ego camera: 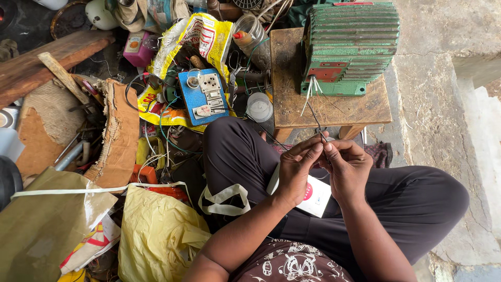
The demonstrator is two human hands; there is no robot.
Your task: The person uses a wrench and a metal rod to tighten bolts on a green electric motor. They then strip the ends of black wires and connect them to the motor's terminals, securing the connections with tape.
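Note:
I sit cross-legged in dark trousers. My left hand [296, 168] and my right hand [345, 168] meet in front of me, fingertips pinched together on a thin wire [314, 119]. The wire runs up to a bundle of white leads hanging from a green ribbed electric motor [350, 46]. The motor stands on a small wooden stool [334, 107] just beyond my knees. A white card with a red spot [314, 196] lies on my lap below my hands.
To the left lies a cluttered heap: a blue switchboard [203, 95], a yellow printed bag [201, 37], a clear plastic cup [259, 107], wooden boards [119, 133], a yellow plastic bag [156, 235], loose wires and tools. Bare concrete floor [443, 104] lies right.

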